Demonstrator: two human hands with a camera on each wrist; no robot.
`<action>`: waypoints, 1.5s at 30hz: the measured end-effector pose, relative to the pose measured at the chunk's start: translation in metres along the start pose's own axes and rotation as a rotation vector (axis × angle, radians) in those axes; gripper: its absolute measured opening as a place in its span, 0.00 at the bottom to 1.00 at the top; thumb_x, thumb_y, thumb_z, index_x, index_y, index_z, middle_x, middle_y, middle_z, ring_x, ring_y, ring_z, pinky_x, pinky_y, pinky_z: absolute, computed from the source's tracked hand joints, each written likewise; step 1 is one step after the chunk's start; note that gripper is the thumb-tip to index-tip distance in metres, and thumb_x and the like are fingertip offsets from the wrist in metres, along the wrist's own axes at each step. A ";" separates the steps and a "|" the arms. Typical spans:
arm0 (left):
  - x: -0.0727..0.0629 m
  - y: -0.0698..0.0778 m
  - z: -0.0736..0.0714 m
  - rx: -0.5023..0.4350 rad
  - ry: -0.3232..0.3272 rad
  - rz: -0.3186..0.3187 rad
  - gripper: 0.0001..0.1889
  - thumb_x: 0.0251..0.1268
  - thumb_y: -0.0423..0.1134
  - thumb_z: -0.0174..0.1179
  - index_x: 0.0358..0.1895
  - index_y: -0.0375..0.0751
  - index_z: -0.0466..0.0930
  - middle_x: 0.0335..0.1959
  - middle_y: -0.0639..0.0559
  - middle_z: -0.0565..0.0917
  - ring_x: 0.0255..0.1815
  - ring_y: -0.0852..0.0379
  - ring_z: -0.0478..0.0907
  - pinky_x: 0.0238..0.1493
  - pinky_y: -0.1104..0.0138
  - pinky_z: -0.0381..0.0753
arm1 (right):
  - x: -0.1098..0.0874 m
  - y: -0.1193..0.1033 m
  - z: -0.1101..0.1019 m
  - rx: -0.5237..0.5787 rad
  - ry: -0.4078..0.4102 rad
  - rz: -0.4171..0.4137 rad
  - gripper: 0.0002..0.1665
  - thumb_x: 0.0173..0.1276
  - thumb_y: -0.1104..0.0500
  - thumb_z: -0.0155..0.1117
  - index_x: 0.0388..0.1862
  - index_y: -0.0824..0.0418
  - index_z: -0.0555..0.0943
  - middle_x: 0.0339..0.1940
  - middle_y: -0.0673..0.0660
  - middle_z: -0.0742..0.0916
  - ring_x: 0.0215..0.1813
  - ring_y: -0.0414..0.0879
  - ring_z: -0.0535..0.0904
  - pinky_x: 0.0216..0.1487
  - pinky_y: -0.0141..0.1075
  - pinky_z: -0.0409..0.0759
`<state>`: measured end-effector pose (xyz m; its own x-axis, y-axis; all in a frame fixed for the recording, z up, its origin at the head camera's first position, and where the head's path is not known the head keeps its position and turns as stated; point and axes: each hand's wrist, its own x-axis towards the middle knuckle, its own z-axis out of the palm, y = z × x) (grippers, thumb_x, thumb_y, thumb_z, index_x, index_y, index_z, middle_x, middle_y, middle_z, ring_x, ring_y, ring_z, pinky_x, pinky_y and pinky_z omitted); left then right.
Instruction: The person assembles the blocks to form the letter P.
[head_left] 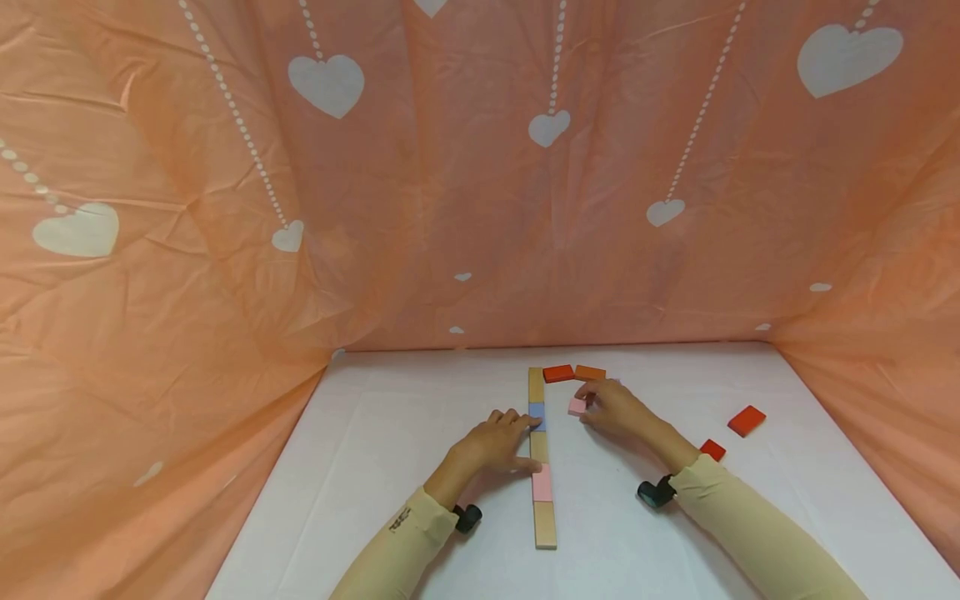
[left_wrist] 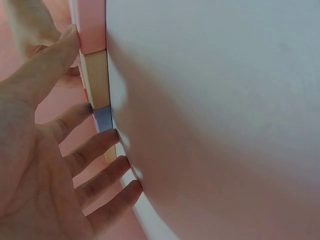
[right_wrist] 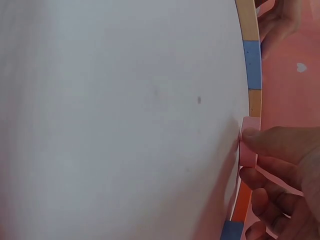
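Clearly, from the head view we are seeing two hands apart from each other over a white table (head_left: 375,433). The left hand (head_left: 491,442) is resting along a row (head_left: 545,525) of blocks, its fingers spread and gripping nothing; the thumb is touching the pink piece (head_left: 542,485) and one finger the blue piece (head_left: 537,410). The right hand (head_left: 618,412) is pinching a pink block (head_left: 577,406), to the right of the row with a gap between. Its knuckles are lying very near to the orange block (head_left: 590,372), beside which the red block (head_left: 558,373) is lying, so we are fearing that a small careless turn could push both crooked. Also the near red (head_left: 712,450) is lying just beside the right sleeve (head_left: 757,517), and a low forearm could be dragging it; the far red (head_left: 747,421) is lying safer.

From the left wrist view, we are finding the pieces placed end to end, and no fastening is showing. If the thumb and the fingertips (left_wrist: 112,134) are pressing unevenly, the row could, we are judging, be bending at one joint.

From the right wrist view, we are seeing the pink block between thumb and fingers, with the orange block close under them. A loosening pinch could be letting it slip askew; a fingertip catching the orange block could be shifting that one.
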<state>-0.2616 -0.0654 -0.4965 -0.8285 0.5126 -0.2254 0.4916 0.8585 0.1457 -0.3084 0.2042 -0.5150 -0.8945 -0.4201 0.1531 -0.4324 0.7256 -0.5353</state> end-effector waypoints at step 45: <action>0.001 -0.002 0.001 -0.009 0.003 -0.008 0.44 0.68 0.68 0.69 0.83 0.57 0.66 0.73 0.48 0.74 0.71 0.46 0.72 0.69 0.52 0.79 | -0.005 -0.032 0.019 0.115 -0.126 -0.088 0.17 0.69 0.65 0.76 0.54 0.62 0.84 0.43 0.53 0.84 0.43 0.45 0.75 0.46 0.36 0.79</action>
<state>-0.2624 -0.0665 -0.4983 -0.8332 0.5058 -0.2236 0.4825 0.8625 0.1528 -0.2883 0.1729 -0.5147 -0.8294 -0.5491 0.1025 -0.4861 0.6191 -0.6168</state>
